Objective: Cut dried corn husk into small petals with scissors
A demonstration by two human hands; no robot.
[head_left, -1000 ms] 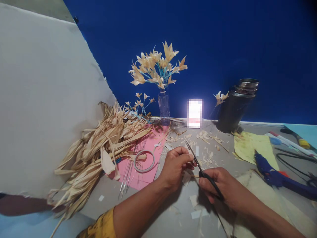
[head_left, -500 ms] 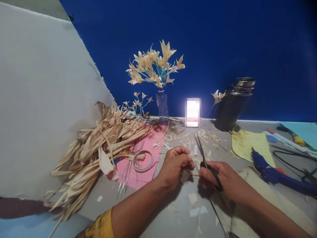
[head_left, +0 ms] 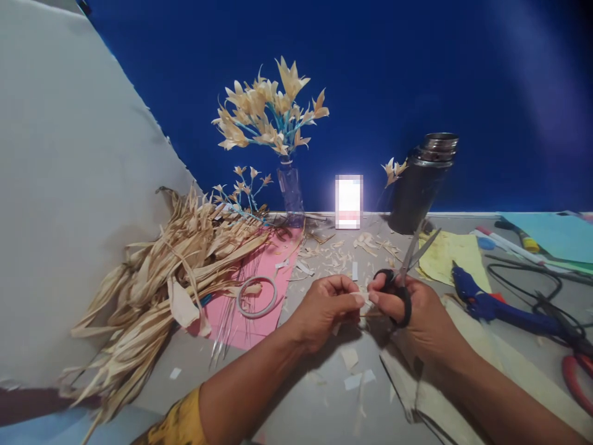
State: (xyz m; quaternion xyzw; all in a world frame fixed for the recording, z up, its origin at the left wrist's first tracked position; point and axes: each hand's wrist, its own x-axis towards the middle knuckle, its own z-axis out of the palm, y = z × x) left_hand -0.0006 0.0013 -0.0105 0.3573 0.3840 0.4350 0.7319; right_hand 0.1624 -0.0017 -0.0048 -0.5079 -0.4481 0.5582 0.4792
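In the head view my left hand (head_left: 327, 309) is closed in a pinch on a small pale piece of husk (head_left: 359, 299). Its far end meets the fingertips of my right hand (head_left: 410, 312). That hand also carries black-handled scissors (head_left: 407, 272), their blades parted and pointing up and away from me. Scraps of cut husk (head_left: 351, 357) lie on the grey table below my fingers. To the left rests a large bundle of dried corn husks (head_left: 180, 266), partly over a pink sheet (head_left: 273, 303).
Husk flowers on blue stems (head_left: 264, 111) stand in a clear bottle (head_left: 291, 194) at the back. A dark flask (head_left: 412, 191) is behind my right hand. Rightward lie a blue glue gun (head_left: 504, 306), its cable, and red-handled pliers (head_left: 577, 377). A tape ring (head_left: 256, 315) and wires sit left.
My right hand has turned and come up to my left fingertips. The scissors' blades have swung to the right and parted. The whole view has shifted slightly.
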